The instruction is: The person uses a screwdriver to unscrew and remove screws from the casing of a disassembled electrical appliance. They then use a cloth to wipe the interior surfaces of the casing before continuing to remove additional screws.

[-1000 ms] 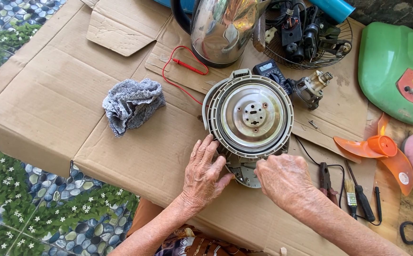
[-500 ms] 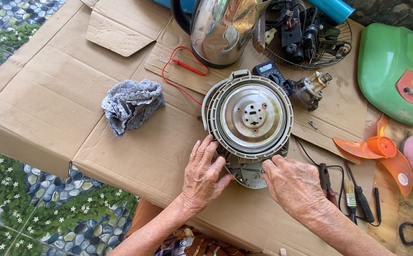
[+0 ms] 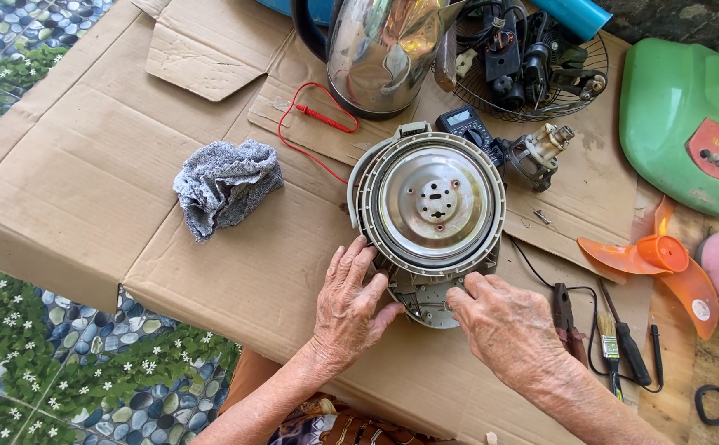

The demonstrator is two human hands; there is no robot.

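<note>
Our right hand (image 3: pixel 512 330) has slid down to the cooker (image 3: pixel 429 210) base's plate — fingers curled on it; left hand (image 3: pixel 347 309) stays braced, fingers spread, against the rim.

The right hand (image 3: pixel 509 330) now sits lower and further to the person's right than a second ago: then it lay close under the round grey appliance base (image 3: pixel 429 218), covering part of its lower plate; now only its fingers (image 3: pixel 468 288) reach the plate's right edge, and the wrist angles away toward the pliers (image 3: pixel 564 317). More of the grey lower plate (image 3: pixel 424 303) shows between the two hands than before. The left hand (image 3: pixel 350 309) shifts slightly, its fingers (image 3: pixel 358 257) spread a little wider along the base's lower left rim.
</note>
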